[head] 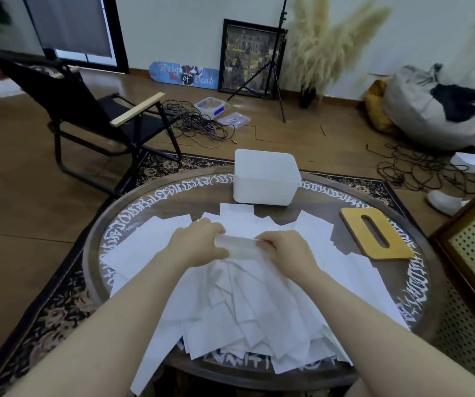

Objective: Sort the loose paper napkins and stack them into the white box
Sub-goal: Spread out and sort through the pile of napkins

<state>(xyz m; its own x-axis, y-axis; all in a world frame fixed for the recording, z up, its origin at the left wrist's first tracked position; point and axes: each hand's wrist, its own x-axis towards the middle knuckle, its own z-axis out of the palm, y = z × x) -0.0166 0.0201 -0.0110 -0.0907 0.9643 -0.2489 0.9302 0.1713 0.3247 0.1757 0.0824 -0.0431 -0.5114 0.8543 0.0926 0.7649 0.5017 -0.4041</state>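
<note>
White napkin stack [240, 246] between both grips | left hand [199, 242], right hand [283, 247] clamped on its ends

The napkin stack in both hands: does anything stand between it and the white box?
Nothing visible does. The left hand and right hand grip the napkin stack; only flat loose napkins lie before the white box. The wooden lid lies off to the right.
</note>
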